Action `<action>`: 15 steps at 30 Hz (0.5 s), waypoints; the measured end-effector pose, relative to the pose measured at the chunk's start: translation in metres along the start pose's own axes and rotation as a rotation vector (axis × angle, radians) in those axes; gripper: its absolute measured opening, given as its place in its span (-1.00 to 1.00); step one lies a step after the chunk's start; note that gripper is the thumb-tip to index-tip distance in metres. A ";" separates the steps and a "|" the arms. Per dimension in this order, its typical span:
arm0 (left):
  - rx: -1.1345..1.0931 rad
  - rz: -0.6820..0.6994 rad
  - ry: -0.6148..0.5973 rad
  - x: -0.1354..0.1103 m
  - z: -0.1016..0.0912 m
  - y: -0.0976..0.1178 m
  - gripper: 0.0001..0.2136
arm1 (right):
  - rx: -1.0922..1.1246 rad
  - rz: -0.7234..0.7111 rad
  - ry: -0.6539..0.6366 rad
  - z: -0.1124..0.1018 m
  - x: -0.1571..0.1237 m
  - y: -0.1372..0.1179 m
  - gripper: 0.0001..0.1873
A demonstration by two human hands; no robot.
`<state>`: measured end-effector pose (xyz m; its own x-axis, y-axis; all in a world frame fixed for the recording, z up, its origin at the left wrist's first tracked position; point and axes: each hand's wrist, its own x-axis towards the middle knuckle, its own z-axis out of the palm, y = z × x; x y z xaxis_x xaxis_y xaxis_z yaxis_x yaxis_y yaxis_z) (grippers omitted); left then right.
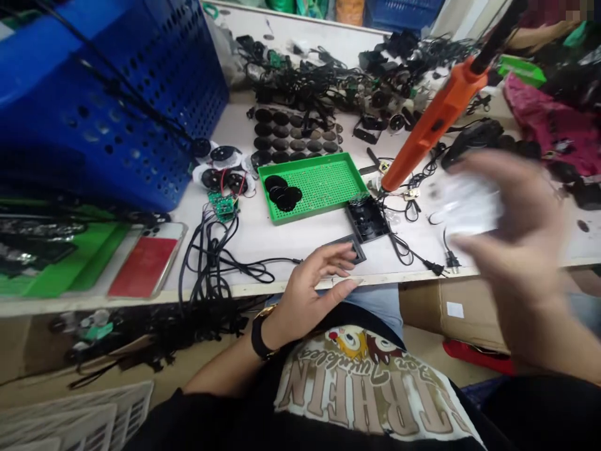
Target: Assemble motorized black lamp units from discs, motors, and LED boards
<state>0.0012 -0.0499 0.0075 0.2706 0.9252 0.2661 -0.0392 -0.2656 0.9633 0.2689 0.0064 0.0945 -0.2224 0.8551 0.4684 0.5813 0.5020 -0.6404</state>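
Observation:
My left hand point(314, 285) rests at the table's front edge, fingers spread and holding nothing. Its fingertips are beside a small black plastic frame point(352, 247), next to a black ribbed casing point(367, 219). My right hand point(514, 235) is blurred by motion at the right, with a whitish translucent object point(469, 203) just beyond its fingers. I cannot tell whether that hand holds it. An orange-handled soldering iron point(436, 119) slants across the view above both hands. A green perforated tray point(312, 186) holds several black discs.
A large blue perforated crate point(117, 106) fills the back left. Rows of black discs, tangled black cables, a green circuit board point(223, 205) and a power plug point(436, 269) lie on the white bench point(267, 232). A phone point(148, 260) lies at the left, and magenta cloth lies at the back right.

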 end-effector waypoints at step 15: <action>0.427 0.005 0.126 0.010 0.009 -0.030 -0.49 | 0.134 0.052 0.011 0.146 -0.073 0.028 -0.30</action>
<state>0.0138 -0.0347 -0.0192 0.1512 0.9424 0.2983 0.3680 -0.3337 0.8679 0.1870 -0.0233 -0.0462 -0.1858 0.8792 0.4387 0.4822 0.4706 -0.7389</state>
